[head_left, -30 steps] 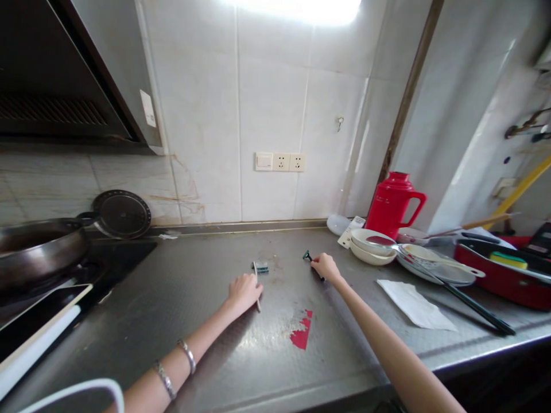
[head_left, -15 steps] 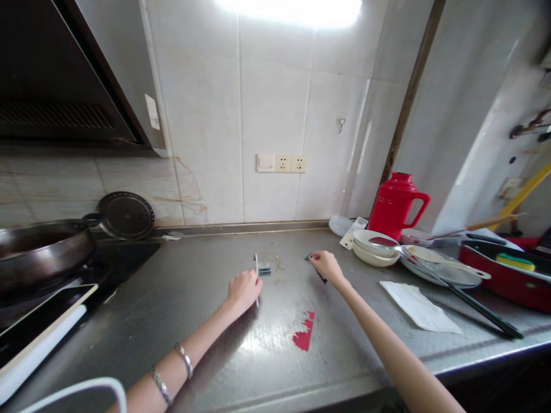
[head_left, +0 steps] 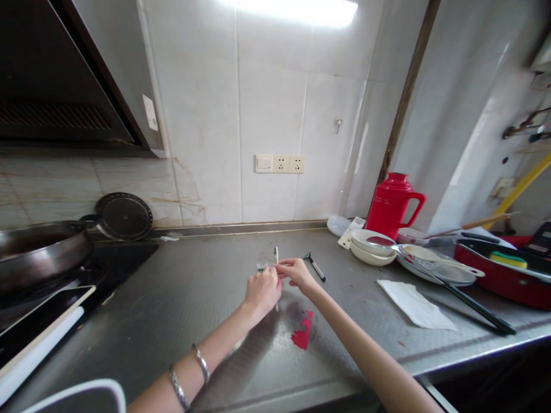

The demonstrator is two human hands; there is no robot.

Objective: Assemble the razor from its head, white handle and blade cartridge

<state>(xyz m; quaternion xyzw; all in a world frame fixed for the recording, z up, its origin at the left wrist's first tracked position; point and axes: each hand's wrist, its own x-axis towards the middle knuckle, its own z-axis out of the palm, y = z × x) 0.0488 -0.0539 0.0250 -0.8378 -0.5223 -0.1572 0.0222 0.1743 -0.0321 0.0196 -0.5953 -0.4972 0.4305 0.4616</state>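
Note:
A slim white toothbrush (head_left: 276, 252) stands out above and below my left hand (head_left: 262, 291), whose fingers are closed around it. Against it from the right comes my right hand (head_left: 293, 272), its thumb and fingertips pinched at the toothbrush; the exact contact is partly hidden. Behind my left fingers a small clear and teal piece (head_left: 260, 267) is mostly covered. A razor (head_left: 317, 268) with a dark green head and a grey and black handle lies on the counter just right of my right hand. Closer to me is a torn red scrap (head_left: 303, 331).
On the right stand a red thermos (head_left: 391, 203), stacked bowls (head_left: 371, 257), a white napkin (head_left: 415, 304), dark chopsticks (head_left: 477, 307) and a red pan (head_left: 486, 278). To the left are a steel pan (head_left: 41, 255) on the stove and a tablet-like device (head_left: 41, 327). A white cable loops at the lower left.
My right hand has left the razor, which now lies on the counter, and moved left to meet my left hand. My left hand has shifted slightly right with the toothbrush.

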